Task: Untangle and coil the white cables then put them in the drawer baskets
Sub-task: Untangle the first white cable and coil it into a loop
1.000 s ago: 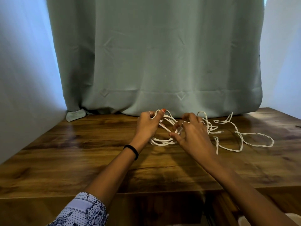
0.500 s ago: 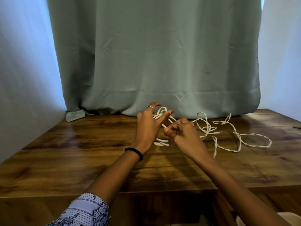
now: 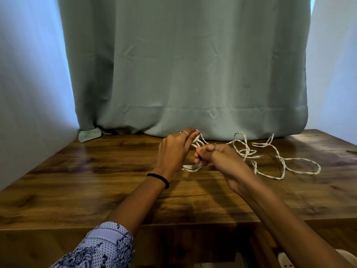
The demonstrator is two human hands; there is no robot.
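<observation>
We seem to be in a home room, set into a corner. At twelve o'clock a sage-green curtain (image 3: pixel 183 64) hangs to the back edge of a wood-grain desk (image 3: pixel 96 180); plain pale walls (image 3: pixel 32 74) close in at nine and three o'clock. Nothing here marks a shop, lab or workshop.

The cables (image 3: pixel 278 158) are white, like string. My table (image 3: pixel 96 180) is brown wood with dark and light streaks in it. The curtain (image 3: pixel 183 64) behind is a soft grey-green, all one colour. The walls (image 3: pixel 29 74) look pale blue. My sleeve (image 3: pixel 100 248) is light blue with dark blue flowers and tiny dots. I have a black band (image 3: pixel 158 179) on my wrist.
</observation>
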